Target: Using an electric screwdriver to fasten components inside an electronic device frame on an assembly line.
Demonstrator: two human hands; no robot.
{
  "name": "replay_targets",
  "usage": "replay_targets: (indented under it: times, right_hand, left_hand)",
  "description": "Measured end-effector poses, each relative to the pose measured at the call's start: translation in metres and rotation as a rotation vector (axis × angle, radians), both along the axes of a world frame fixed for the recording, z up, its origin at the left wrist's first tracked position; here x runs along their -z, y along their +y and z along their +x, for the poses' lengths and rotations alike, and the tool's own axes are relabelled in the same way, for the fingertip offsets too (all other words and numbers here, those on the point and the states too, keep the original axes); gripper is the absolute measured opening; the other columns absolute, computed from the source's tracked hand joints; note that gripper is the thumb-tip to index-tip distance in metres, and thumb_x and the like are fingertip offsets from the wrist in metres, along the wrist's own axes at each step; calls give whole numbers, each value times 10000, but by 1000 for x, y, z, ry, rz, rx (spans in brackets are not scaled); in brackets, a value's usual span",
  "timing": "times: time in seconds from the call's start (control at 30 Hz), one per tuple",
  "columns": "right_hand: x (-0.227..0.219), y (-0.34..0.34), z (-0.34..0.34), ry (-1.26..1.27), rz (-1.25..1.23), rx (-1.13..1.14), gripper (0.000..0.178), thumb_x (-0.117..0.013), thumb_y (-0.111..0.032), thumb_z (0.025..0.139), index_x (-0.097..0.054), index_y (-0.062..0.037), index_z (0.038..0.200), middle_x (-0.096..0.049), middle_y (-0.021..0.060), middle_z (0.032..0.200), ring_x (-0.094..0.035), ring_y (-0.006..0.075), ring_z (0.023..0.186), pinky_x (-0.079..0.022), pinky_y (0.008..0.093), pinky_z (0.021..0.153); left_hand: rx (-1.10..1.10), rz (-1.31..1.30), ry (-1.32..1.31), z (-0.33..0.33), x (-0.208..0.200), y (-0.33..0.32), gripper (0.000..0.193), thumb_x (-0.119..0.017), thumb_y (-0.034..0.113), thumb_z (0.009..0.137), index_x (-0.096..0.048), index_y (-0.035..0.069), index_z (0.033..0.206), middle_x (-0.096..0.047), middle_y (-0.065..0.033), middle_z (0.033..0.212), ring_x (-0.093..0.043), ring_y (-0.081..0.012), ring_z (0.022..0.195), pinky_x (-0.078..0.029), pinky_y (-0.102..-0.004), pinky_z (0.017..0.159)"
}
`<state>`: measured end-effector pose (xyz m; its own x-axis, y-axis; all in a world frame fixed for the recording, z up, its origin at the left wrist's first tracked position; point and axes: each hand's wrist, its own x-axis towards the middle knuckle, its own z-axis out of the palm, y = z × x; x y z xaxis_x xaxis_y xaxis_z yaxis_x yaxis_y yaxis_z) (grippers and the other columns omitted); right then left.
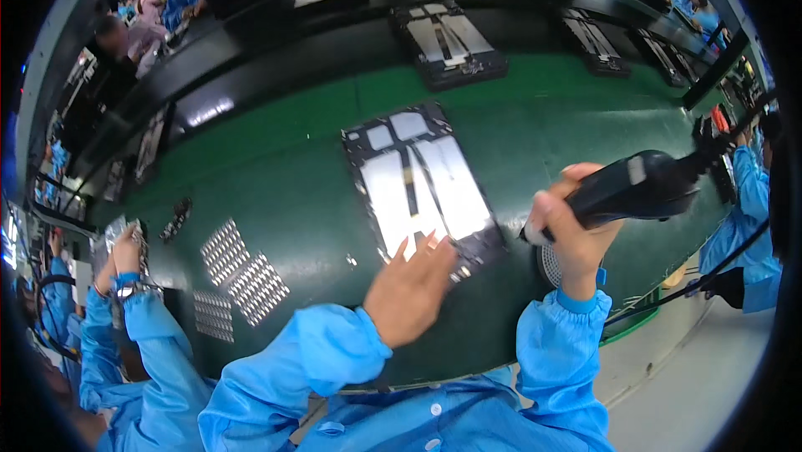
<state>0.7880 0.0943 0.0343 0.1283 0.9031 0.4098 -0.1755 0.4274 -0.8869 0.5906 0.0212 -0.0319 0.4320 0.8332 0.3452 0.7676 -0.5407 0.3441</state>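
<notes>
A flat black-framed electronic unit with silver-white panels point(455, 172) lies on the green work surface in front of me. My left hand point(409, 293) reaches over its near edge, fingers stretched out and slightly blurred. Whether the fingertips touch the panel or hover just above it, I cannot tell. To the right, my right hand point(581, 239) is wrapped round a black powered screwdriver point(635, 189), held tilted with its tip end toward the unit and a cable running off to the right. Partly hidden behind that hand is a round perforated disc point(549, 266).
Several sheets with rows of small silver pieces point(259, 289) lie at left, near a small dark part point(176, 218). Tiny bits point(351, 260) sit beside the unit. Similar units point(447, 43) rest along the dark far shelf. A co-worker's hands point(125, 256) work at far left.
</notes>
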Motion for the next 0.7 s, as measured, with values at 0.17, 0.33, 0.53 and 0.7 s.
replay_targets:
  times: [0.17, 0.33, 0.53, 0.7]
  right_hand:
    - [11, -3, 3, -86, -16, -241, 457, -701, 92, 700, -480, 4, 1090, -564, 52, 622, -537, 103, 507, -423, 218, 465]
    - [5, -2, -1, 63, -118, -288, 363, -767, 20, 700, -571, -6, 1004, -505, -44, 608, -489, 37, 568, -404, 205, 518]
    - [8, 12, 9, -74, 93, -213, 539, -750, -14, 698, -534, -15, 1191, -597, 13, 890, -516, 48, 681, -446, 209, 600]
    - [9, 4, 8, -39, -213, -401, 552, -704, -45, 756, -463, -43, 1253, -626, 55, 861, -569, 86, 723, -469, 256, 642]
  left_hand:
    - [-297, 49, 164, -69, -25, 87, 473, -688, 151, 766, -535, 10, 1191, -523, -196, 1258, -463, -353, 1208, -373, -428, 1017]
    - [-467, 81, 249, -119, -17, 168, 411, -656, 217, 806, -569, 44, 1168, -545, -193, 1235, -479, -350, 1192, -401, -413, 988]
    - [-581, 59, 330, -117, -13, 202, 480, -636, 147, 780, -515, 26, 1228, -472, -186, 1322, -406, -334, 1262, -352, -443, 1023]
    - [-143, 93, 209, -58, -13, 234, 607, -670, 64, 702, -467, 35, 1274, -405, -186, 1380, -391, -337, 1275, -337, -432, 1039]
